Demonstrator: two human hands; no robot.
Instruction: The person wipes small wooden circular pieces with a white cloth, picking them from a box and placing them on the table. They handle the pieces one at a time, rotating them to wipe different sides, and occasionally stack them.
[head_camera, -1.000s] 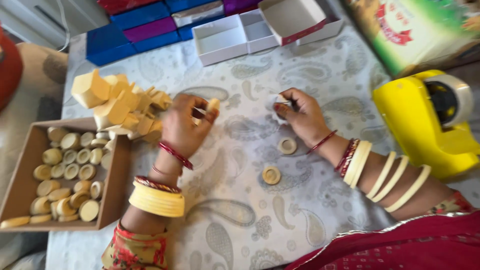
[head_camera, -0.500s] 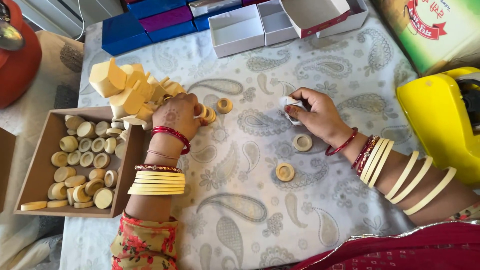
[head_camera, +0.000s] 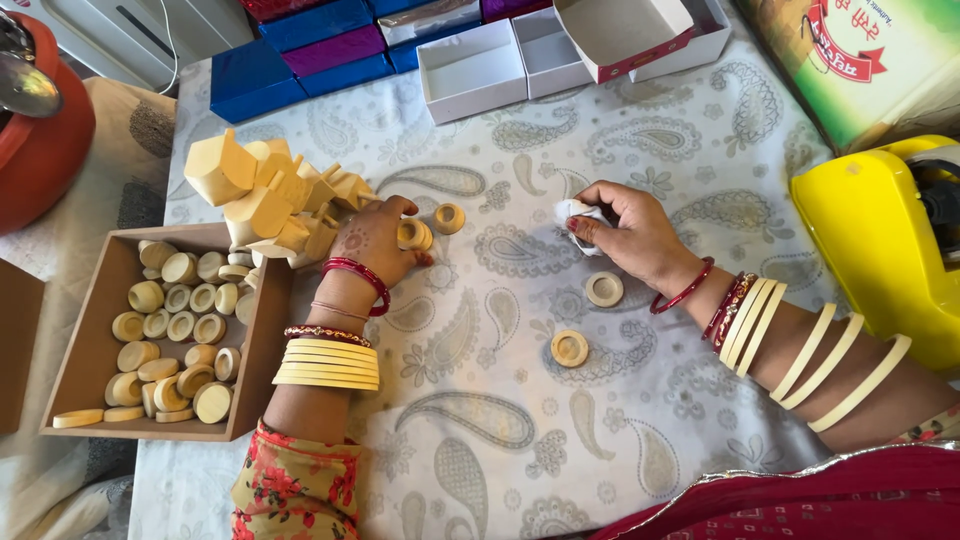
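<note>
Cream-coloured wood pretty much everywhere here. Your left hand (head_camera: 375, 240) is curled down on the paisley cloth (head_camera: 500, 420), fingers closed around a small round wooden lid (head_camera: 412, 234) at the edge of the pile of pale wooden blocks (head_camera: 270, 200); can't really see how much of the lid is inside your grip, since your fingers cover half of it. Another little wooden ring (head_camera: 449, 217) sits just beside it, not touching your hand. Your right hand (head_camera: 630, 235) is pinched shut on a scrunched white cloth or tissue (head_camera: 578, 214), hard to say which, most of it is buried under your fingertips. Two more round pieces (head_camera: 604, 289) (head_camera: 569, 348) lie loose on the cloth below that hand. The wooden tray (head_camera: 70, 340) on your left is full of the same round pieces. The yellow machine (head_camera: 880, 250) on the right is cut off by the frame, so no clue what it is.
</note>
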